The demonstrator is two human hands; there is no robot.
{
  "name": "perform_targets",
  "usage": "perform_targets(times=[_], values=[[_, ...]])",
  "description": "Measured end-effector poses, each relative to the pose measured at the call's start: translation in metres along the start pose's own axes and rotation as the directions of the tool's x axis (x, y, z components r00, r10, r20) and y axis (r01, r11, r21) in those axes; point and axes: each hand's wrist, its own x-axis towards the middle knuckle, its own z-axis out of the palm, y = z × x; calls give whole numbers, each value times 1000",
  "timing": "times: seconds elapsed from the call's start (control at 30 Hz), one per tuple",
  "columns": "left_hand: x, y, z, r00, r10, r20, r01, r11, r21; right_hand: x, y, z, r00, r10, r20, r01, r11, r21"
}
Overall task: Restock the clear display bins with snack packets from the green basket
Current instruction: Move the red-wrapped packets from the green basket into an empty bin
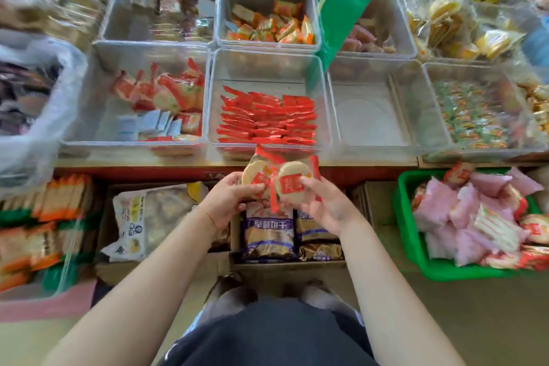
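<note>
Snack packets (279,180) sit gripped in both hands, left hand (228,196) and right hand (326,205), just in front of the clear bin (267,68) of red packets, with the green basket (410,232) off right.

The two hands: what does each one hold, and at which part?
Left hand pinches a round cracker packet at its lower edge; right hand grips a second cracker packet by its right side.

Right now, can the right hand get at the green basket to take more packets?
Probably not yet. The right hand already holds a round cracker packet, as does the left hand. The green basket lies open to its right, with nothing between them, so the way is free once the packet is put down.
</note>
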Motion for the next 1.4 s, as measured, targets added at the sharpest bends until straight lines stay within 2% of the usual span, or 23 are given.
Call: perform_targets(times=[0.1, 0.17, 0.23, 0.33, 0.4, 0.47, 0.53, 0.57, 0.6, 0.63, 0.7, 0.77, 0.83, 0.87, 1.0, 1.1, 1.3, 1.4], values=[[2, 3, -8, 998, -23, 58, 23, 1000, -7, 10, -1, 25, 999, 7, -36, -13, 985, -172], [3, 9, -13, 992, -31, 125, 35, 999, -29, 15, -7, 31, 998, -14, -54, 2, 976, -216], [6, 19, -19, 993, -27, 115, 26, 1000, 7, 19, -13, 33, 998, -28, -55, 13, 967, -253], [16, 36, -27, 995, -19, 100, 0, 983, 183, 27, -21, 36, 1000, -4, -31, -6, 951, -309], [21, 52, -32, 984, -83, 159, 21, 934, 358, 35, -29, 37, 999, -5, -34, -4, 965, -263], [29, 70, -38, 984, -92, 150, 6, 869, 495, 44, -39, 35, 994, -51, -94, 30, 976, -217], [44, 89, -41, 994, 110, 13, -103, 876, 472, 53, -49, 30, 978, -106, -182, 74, 982, -174], [53, 98, -40, 961, 262, -87, -200, 877, 437, 56, -54, 27, 969, -125, -214, 94, 984, -150], [61, 106, -40, 898, 396, -190, -289, 859, 423, 60, -59, 24, 962, -141, -232, 112, 985, -134], [70, 112, -39, 818, 510, -265, -352, 809, 472, 64, -62, 21, 959, -151, -241, 123, 984, -129], [87, 119, -41, 678, 685, -269, -368, 632, 682, 71, -69, 19, 960, -157, -232, 126, 981, -144], [105, 120, -45, 611, 776, -160, -318, 424, 848, 79, -75, 21, 963, -161, -218, 123, 977, -177], [122, 120, -52, 557, 830, -30, -282, 223, 933, 89, -79, 23, 963, -161, -217, 118, 973, -197], [129, 121, -55, 540, 842, 9, -258, 155, 953, 94, -82, 25, 963, -159, -219, 115, 973, -200], [147, 115, -66, 513, 857, 54, -208, 63, 976, 120, -97, 33, 958, -174, -228, 100, 948, -303], [158, 101, -70, 510, 854, 97, -193, 4, 981, 146, -112, 39, 935, -257, -243, 137, 897, -421], [170, 101, -74, 561, 817, 132, -183, -33, 982, 219, -141, 52, 857, -482, -181, 211, 650, -730], [171, 101, -74, 566, 814, 130, -184, -29, 983, 252, -147, 66, 857, -507, -96, 229, 540, -810]])
